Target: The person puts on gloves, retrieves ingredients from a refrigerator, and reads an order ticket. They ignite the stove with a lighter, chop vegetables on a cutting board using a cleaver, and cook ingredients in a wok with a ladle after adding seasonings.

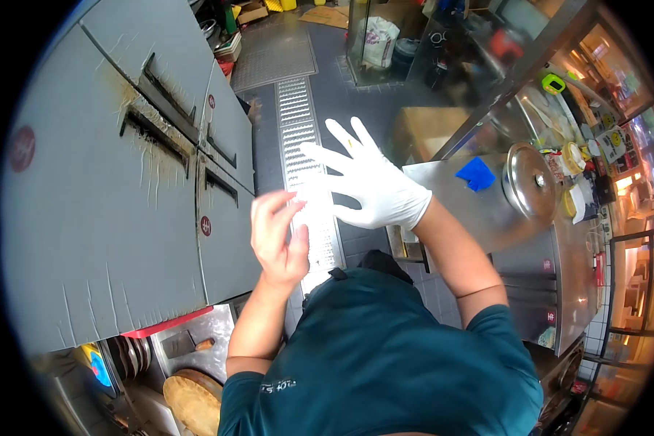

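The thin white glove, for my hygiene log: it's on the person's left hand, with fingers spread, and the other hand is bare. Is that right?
Wrong hand: in the head view, the thin white glove is on the person's right hand. Its fingers are spread, and the left hand is bare.

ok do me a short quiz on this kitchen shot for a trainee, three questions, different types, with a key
1. Which of the person's hands wears the white glove?
2. True or false: the blue item lies beside the lidded pot.
3. The pale strip along the floor is:
A) wooden planking
B) a slotted metal cover
C) a rubber hose

Key:
1. The right hand, with its fingers spread; the left hand is bare.
2. True.
3. B
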Motion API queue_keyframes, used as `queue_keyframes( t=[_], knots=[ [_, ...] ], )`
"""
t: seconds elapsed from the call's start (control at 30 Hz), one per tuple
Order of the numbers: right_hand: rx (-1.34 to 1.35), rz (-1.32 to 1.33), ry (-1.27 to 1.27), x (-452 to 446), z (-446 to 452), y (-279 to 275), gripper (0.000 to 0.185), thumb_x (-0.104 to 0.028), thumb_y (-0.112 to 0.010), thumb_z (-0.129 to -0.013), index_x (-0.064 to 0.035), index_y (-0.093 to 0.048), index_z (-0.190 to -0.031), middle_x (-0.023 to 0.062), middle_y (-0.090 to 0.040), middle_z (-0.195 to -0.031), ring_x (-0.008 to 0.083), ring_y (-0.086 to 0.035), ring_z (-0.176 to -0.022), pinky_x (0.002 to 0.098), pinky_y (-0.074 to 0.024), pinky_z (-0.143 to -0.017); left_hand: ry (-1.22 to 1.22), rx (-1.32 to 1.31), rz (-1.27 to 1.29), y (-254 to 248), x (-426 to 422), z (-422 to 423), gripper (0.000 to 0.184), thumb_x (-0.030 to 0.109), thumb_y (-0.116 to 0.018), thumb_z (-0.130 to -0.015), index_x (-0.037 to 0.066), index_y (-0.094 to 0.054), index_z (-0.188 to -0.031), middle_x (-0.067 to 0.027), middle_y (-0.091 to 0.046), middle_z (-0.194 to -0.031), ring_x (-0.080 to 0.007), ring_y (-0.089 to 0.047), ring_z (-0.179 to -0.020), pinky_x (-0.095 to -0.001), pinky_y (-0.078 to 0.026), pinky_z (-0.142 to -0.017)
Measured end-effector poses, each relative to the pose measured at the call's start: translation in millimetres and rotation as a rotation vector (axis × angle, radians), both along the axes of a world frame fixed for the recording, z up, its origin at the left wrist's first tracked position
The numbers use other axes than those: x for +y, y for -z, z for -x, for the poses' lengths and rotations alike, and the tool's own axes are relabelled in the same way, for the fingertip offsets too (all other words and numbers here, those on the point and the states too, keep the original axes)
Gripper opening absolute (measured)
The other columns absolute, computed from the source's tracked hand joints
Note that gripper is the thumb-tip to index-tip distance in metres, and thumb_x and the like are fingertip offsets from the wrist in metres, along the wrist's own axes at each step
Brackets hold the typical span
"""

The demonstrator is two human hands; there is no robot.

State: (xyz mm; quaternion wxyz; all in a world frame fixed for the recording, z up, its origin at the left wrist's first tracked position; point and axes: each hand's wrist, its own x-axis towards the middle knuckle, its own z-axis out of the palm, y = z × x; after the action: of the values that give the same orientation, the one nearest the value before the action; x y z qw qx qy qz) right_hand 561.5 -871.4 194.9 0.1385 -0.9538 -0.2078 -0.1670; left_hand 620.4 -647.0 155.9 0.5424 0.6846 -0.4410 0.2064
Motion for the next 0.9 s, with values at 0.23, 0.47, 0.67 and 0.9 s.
queue_keyframes(
  t=[0.23,0.47,0.67,0.9],
  knots=[
    [0.008,0.022,-0.170,-17.7,-38.6,10.0,0.043,-0.030,-0.066,-0.084,-0.0065,-0.075,-0.119,0.0177,-0.063,-0.139,0.0480,-0.041,-0.144,0.0690,-0.0161,-0.122,0.038,-0.071,-0.312,-2.4,-41.3,-54.1,0.053,0.045,-0.050,-0.098,0.003,-0.076,-0.120,-0.0280,-0.043,-0.156,-0.0477,-0.030,-0.150,-0.0569,-0.019,-0.123],
    [0.061,-0.097,-0.319,-68.5,-114.8,46.7,0.033,-0.033,-0.067,-0.083,-0.0052,-0.076,-0.099,0.0200,-0.068,-0.121,0.0518,-0.040,-0.143,0.0717,-0.0145,-0.122,0.090,-0.072,-0.443,18.7,-89.5,-129.8,0.049,0.041,-0.048,-0.098,0.009,-0.077,-0.120,-0.0265,-0.035,-0.161,-0.0507,-0.021,-0.152,-0.0651,-0.008,-0.123],
    [0.056,-0.155,-0.375,-137.2,-198.4,65.2,0.047,-0.041,-0.069,-0.082,-0.0102,-0.074,-0.118,0.0168,-0.060,-0.141,0.0483,-0.040,-0.144,0.0686,-0.0091,-0.124,-0.337,0.067,-0.568,38.9,-151.4,-215.0,0.050,0.037,-0.048,-0.103,0.003,-0.065,-0.135,-0.0272,-0.026,-0.165,-0.0477,-0.018,-0.154,-0.0613,-0.008,-0.125],
    [0.230,-0.172,-0.347,-210.1,-282.8,81.8,0.053,-0.035,-0.069,-0.083,-0.0120,-0.069,-0.130,0.0129,-0.057,-0.148,0.0361,-0.048,-0.141,0.0613,-0.0141,-0.126,-0.639,0.331,-0.557,93.7,-160.2,-291.7,0.036,0.032,-0.075,-0.090,-0.003,-0.072,-0.095,-0.0314,-0.043,-0.154,-0.0469,-0.043,-0.140,-0.0498,-0.036,-0.117]
  ],
)
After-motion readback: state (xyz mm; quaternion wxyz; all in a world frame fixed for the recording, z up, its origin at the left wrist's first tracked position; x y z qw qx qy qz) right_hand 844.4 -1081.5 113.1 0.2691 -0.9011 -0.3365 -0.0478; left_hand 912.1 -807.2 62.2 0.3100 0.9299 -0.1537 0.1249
